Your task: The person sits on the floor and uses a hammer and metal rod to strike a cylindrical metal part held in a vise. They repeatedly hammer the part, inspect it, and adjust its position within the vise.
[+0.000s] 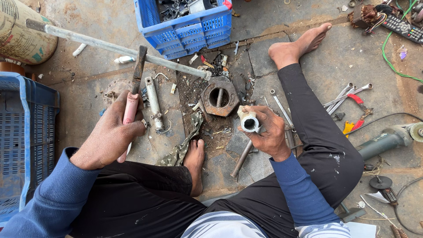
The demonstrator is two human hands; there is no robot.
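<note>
A blue crate (185, 26) is standing at the far side, and a long grey pipe (119, 47) is lying slanted near it. A rusty hexagonal block (219, 97) is sitting between the hands. The left hand (110, 136) is gripping a pink-handled hammer (132, 99), fingers wrapped tight. The right hand (266, 130) is clasping a short whitish tube (249, 122), open end facing up, right of the block.

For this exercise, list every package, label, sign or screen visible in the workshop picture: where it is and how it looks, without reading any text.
Printed sack: top left corner, rounded, tan with green and red markings.
Remote control: top right corner, on the floor; long, black, with small buttons, no screen.
No signs or screens show.
</note>
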